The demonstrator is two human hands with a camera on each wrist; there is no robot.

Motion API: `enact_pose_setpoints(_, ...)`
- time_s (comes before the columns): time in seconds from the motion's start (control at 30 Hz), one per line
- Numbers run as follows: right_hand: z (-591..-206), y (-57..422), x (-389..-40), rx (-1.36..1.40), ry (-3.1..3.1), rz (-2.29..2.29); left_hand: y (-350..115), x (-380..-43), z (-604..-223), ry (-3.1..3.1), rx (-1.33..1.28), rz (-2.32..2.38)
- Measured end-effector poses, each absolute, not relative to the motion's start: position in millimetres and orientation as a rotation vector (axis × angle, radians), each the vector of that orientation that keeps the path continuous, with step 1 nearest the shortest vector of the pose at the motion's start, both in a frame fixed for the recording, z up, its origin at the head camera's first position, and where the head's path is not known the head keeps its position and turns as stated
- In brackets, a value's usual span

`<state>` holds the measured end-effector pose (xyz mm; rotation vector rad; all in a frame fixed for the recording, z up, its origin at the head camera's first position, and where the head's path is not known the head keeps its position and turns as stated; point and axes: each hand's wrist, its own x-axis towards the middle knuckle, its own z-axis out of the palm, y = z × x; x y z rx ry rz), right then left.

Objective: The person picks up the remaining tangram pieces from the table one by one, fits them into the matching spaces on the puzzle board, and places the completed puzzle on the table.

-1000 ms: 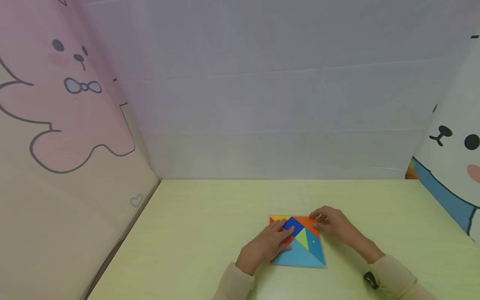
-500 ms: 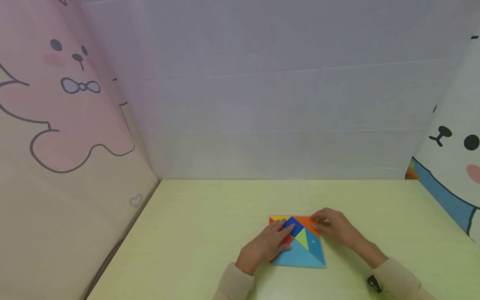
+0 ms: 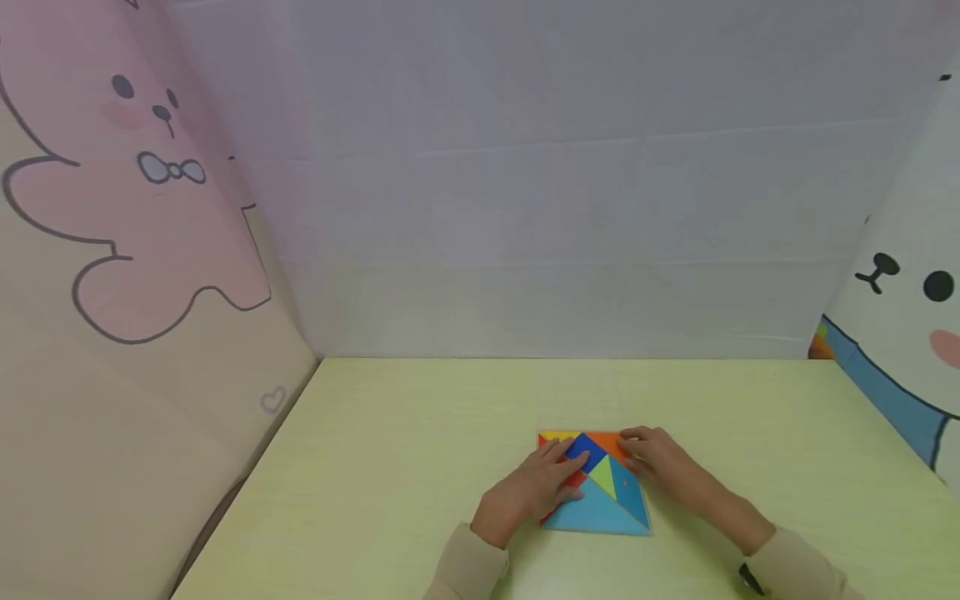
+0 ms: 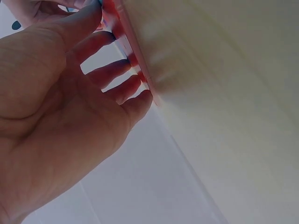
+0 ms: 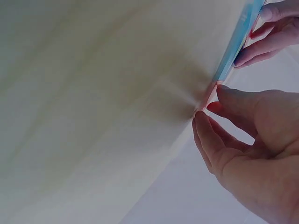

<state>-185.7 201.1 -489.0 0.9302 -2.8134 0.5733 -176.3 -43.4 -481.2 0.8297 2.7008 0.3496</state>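
A square tangram puzzle (image 3: 596,514) lies flat on the table, its coloured pieces packed together. My left hand (image 3: 534,487) rests over its left side with fingers spread, partly hiding the red pieces. One fingertip reaches the blue square piece (image 3: 588,452). At the far right corner, my right hand (image 3: 663,463) has its thumb and fingers bent round the orange triangle (image 3: 606,440) and the puzzle's edge. The right wrist view shows the thumb (image 5: 236,100) at one side of that corner and the other fingers at its tip. A green triangle (image 3: 603,477) lies between the hands.
The pale wooden table (image 3: 420,442) stretches around the puzzle. A small black object (image 3: 750,578) sits by the right sleeve. White cloth (image 3: 525,250) hangs behind the table, and printed cartoon cloths stand at both sides.
My right hand has shifted slightly nearer and lower over the corner, its fingers coming closer around the orange triangle. The left hand stays where it was. The head view has turned slightly.
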Motion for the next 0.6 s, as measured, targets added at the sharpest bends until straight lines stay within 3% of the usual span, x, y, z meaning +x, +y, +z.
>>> enact_pose_setpoints(0.6, -489.1, 203.7, -182.8, 0.894, -2.771, 0.669, -48.2, -181.0, -481.2, 2.783, 0.894, 0.374)
